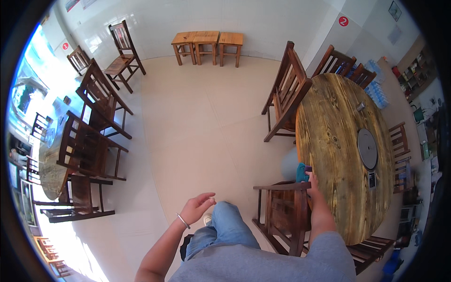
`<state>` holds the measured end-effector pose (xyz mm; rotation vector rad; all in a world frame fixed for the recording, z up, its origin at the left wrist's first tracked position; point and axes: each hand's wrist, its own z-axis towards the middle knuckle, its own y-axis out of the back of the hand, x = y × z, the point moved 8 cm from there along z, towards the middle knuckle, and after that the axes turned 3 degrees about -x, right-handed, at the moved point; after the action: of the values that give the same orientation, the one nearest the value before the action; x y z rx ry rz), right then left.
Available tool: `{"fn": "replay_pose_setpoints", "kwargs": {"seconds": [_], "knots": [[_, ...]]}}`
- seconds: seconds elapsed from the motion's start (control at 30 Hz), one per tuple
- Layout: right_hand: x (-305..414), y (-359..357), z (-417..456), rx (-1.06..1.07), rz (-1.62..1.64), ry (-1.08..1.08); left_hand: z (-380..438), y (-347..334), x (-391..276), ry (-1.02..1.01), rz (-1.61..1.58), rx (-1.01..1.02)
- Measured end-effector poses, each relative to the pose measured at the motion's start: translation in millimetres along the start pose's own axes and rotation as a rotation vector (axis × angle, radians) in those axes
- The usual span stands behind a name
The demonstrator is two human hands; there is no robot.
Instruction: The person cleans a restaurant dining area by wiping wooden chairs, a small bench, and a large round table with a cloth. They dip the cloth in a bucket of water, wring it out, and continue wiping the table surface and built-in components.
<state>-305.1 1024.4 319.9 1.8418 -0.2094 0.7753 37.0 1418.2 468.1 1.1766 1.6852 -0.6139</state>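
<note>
My right hand [311, 178] is at the near-left edge of a round wooden table [327, 148], closed on a teal and purple cloth [301, 172]. The cloth hangs just above the back of a dark wooden chair [285, 211]. My left hand [201, 207], with a silver bangle at the wrist, is in the air over my legs, fingers slightly bent, and holds nothing. A round grey metal lid [367, 148] is set in the tabletop, with a small dark panel [372, 179] beside it. A small metal cup [360, 106] is farther back on the table.
Another dark wooden chair [289, 95] is beside the table. Several chairs surround a second table [53, 172] at the left. Wooden stools [230, 38] line the far wall. Wrapped water bottles [377, 94] are beyond the round table.
</note>
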Motion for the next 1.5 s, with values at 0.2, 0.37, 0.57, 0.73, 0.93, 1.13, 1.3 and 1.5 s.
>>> {"fn": "replay_pose_setpoints", "kwargs": {"seconds": [0.2,0.37,0.57,0.73,0.93,1.13,1.3,1.5], "knots": [[15.4,-1.5,27.9,0.246,-0.05,-0.216,156.8,127.5,7.1,0.176,-0.252,-0.051],[-26.3,0.2,69.6,0.494,-0.25,-0.557,238.2,304.9,161.1,0.279,0.365,-0.537],[65.4,-32.6,166.0,-0.116,-0.599,-0.829,93.5,400.7,284.5,1.152,-0.15,-0.759],[202.9,-171.5,311.1,0.149,0.434,-0.813,136.0,412.7,254.7,1.216,-0.324,-0.755],[389.8,-292.0,541.8,0.305,0.595,-0.548,367.7,512.9,202.8,1.144,-0.104,-0.516],[546.7,-274.5,788.8,0.131,0.764,-0.208,745.2,662.3,-12.0,0.466,0.518,-0.564],[684.0,-222.1,954.5,-0.074,0.831,-0.123,936.7,653.0,-203.7,0.182,0.105,-0.506],[695.0,-294.2,1155.0,-0.267,0.251,0.278,1053.8,602.9,-135.4,0.375,-0.069,-0.443]]}}
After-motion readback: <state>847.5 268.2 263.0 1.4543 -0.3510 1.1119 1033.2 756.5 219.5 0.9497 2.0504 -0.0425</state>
